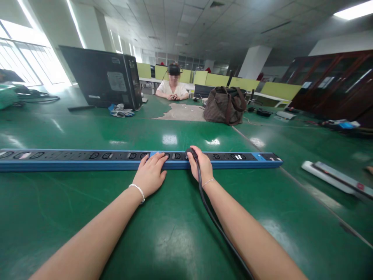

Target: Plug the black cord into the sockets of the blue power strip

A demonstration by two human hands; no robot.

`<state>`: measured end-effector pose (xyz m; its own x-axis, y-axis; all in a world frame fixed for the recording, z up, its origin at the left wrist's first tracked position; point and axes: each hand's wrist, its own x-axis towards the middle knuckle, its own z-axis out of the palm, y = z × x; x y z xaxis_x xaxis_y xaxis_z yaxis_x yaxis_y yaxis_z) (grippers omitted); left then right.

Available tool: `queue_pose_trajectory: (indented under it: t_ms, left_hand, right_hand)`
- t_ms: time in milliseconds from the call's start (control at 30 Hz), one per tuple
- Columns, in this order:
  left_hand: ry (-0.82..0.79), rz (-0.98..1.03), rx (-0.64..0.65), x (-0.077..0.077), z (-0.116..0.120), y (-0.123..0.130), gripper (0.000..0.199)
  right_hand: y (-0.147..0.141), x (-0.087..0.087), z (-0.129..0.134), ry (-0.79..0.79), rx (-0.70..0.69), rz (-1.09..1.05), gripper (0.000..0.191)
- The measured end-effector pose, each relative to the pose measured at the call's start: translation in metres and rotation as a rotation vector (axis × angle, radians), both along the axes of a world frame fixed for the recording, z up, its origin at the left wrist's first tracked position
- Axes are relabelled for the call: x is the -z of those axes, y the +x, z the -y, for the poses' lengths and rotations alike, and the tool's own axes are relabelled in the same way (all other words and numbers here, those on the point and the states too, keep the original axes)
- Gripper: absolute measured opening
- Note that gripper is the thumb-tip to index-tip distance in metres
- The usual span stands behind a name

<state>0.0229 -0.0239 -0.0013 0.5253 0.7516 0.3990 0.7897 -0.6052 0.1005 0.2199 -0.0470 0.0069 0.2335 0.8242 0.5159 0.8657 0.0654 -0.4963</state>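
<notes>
A long blue power strip [70,166] with a black socket face lies across the green table. My left hand [151,175] rests flat on its middle, fingers spread over the sockets. Just to the right, my right hand [201,165] grips a black plug [191,152] at the strip's sockets; how far the plug sits in a socket is hidden. From the plug a black cable [205,202] runs down along my right forearm to the bottom edge of the view.
Beyond the strip on the green table [131,134] are a black computer case [107,79], gloves [121,111] and a brown bag [224,105]. White strips [335,179] lie at right. A person [172,87] sits at the far side.
</notes>
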Motion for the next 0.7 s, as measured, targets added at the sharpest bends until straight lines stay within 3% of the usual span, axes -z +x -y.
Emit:
queue_pose_trajectory:
  t_ms: [533,700]
  left_hand:
    - [-0.005,0.025,0.006,0.001,-0.001,0.0,0.048]
    - [-0.004,0.022,0.008,0.002,-0.001,0.0,0.048]
  right_hand:
    - [0.003,0.005,-0.002,0.023,0.028,0.036,0.039]
    - [-0.008,0.001,-0.001,0.015,0.056,0.185,0.039]
